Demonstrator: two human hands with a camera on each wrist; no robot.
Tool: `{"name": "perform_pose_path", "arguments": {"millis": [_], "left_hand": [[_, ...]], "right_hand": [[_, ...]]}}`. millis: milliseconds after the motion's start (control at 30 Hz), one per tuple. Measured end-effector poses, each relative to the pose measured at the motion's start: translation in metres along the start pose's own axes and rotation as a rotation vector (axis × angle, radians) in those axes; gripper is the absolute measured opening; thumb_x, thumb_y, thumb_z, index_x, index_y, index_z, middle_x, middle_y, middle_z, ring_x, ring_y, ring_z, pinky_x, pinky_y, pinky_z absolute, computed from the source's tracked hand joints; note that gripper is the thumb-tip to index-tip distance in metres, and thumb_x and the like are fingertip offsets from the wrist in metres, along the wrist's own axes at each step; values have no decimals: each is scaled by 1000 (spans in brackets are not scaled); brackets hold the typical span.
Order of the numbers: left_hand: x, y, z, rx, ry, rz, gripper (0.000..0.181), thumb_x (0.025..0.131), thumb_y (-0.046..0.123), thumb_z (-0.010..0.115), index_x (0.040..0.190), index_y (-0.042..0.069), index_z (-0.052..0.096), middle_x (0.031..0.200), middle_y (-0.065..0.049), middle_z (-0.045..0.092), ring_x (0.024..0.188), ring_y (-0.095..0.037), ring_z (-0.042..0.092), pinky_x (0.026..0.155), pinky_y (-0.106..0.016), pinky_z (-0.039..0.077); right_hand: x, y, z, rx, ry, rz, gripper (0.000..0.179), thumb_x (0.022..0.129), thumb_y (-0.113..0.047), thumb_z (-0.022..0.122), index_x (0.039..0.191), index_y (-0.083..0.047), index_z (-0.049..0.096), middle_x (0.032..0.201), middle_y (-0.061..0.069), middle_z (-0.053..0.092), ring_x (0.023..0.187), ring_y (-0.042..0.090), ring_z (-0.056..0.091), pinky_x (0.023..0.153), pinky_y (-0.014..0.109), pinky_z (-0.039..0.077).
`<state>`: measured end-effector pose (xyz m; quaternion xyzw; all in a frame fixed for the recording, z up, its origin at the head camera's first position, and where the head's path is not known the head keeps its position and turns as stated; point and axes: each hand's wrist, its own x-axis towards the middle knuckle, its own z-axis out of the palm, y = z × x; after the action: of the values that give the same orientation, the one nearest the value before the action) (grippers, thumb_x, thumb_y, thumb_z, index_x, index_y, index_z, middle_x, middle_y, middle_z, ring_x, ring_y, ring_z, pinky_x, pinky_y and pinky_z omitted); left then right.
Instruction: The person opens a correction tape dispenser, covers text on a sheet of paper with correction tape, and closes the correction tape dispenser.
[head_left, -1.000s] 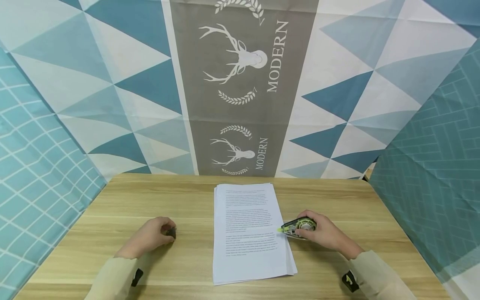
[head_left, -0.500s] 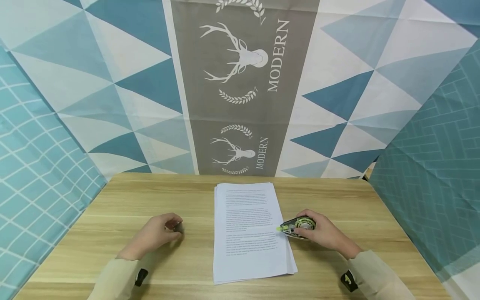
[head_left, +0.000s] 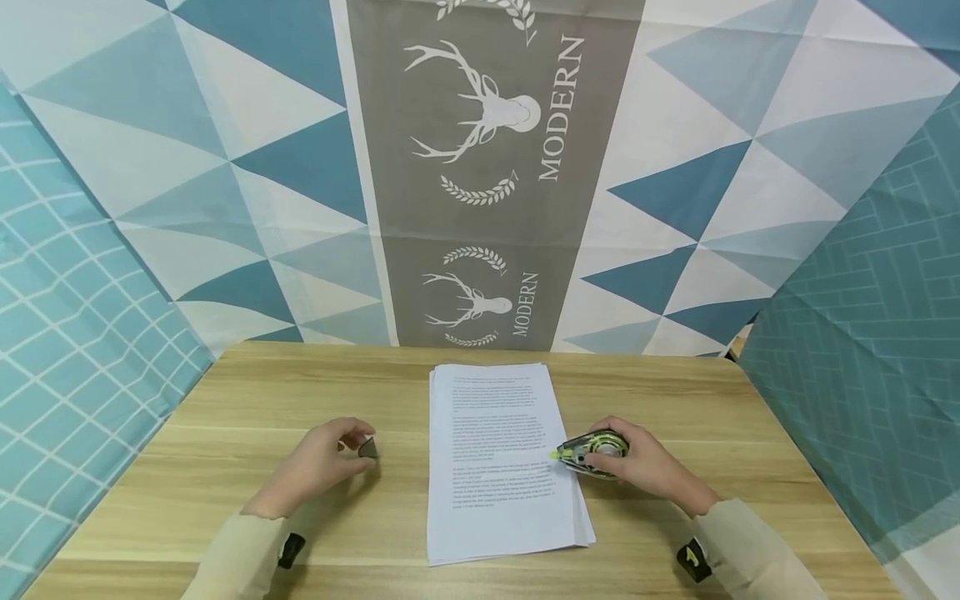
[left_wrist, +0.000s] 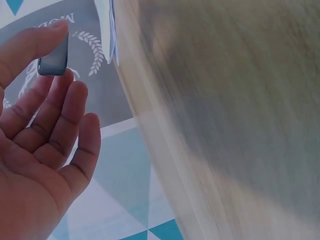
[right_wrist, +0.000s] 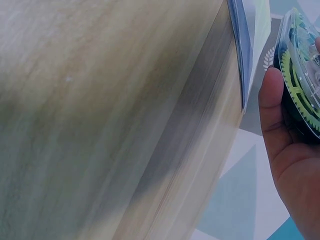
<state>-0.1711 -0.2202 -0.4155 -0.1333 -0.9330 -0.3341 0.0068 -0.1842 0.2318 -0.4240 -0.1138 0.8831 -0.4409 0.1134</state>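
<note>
In the head view my left hand is left of the paper stack, above the table. Between its thumb and fingers it pinches a small dark translucent cap, clear in the left wrist view. My right hand grips a correction tape dispenser with a clear body and green gear wheels. Its yellow-green tip points left, over the right edge of the printed paper stack; whether it touches the sheet I cannot tell. In the right wrist view the dispenser is partly cut off by the frame edge.
The wooden table carries the paper stack near its middle, its sheets slightly fanned at the lower right. A patterned cloth backdrop rises behind the table. Blue-green side cloths flank it left and right.
My left hand has moved rightward and slightly up with the cap, toward the paper stack. The right hand with the correction tape has shifted only a little left.
</note>
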Motion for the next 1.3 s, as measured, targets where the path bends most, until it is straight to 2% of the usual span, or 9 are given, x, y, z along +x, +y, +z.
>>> {"name": "perform_pose_path", "arguments": {"millis": [233,467,567,767,933,1300], "left_hand": [[-1,3,-2,3,9,-8,34,75,13,76,106,3,65,98,-3,64,92,-18,58,83,-41,49],[3,6,2,-11,-5,-2,32,74,11,76,103,4,65,89,2,64,82,-12,58,71,-24,50],[5,7,6,-24,-3,13,34,73,14,77,104,5,66,85,4,63,77,-8,56,67,-20,48],[9,14,15,-45,12,75,35,73,19,78,104,8,68,85,5,63,74,-6,54,65,-20,47],[13,27,21,-81,11,122,33,74,16,77,104,9,66,89,5,63,77,-6,56,68,-21,48],[22,47,36,-148,41,155,33,73,13,78,102,7,66,90,3,64,75,-9,57,71,-24,47]], "right_hand": [[3,-3,2,-4,10,7,42,82,-33,71,114,-12,55,101,14,58,69,19,55,51,32,50],[3,-5,3,12,9,8,44,81,-33,71,115,-11,55,101,15,57,67,19,55,50,32,50],[3,-5,2,13,14,14,46,81,-33,71,117,-11,54,101,15,58,67,19,55,51,32,50],[4,-6,4,10,14,10,45,81,-34,71,117,-12,54,104,16,57,72,19,56,53,31,51],[4,-7,7,21,15,-1,43,81,-32,71,115,-11,55,105,16,57,76,19,57,53,31,52],[5,-20,11,77,10,17,42,81,-33,71,114,-12,56,108,17,56,81,21,56,58,34,53]]}}
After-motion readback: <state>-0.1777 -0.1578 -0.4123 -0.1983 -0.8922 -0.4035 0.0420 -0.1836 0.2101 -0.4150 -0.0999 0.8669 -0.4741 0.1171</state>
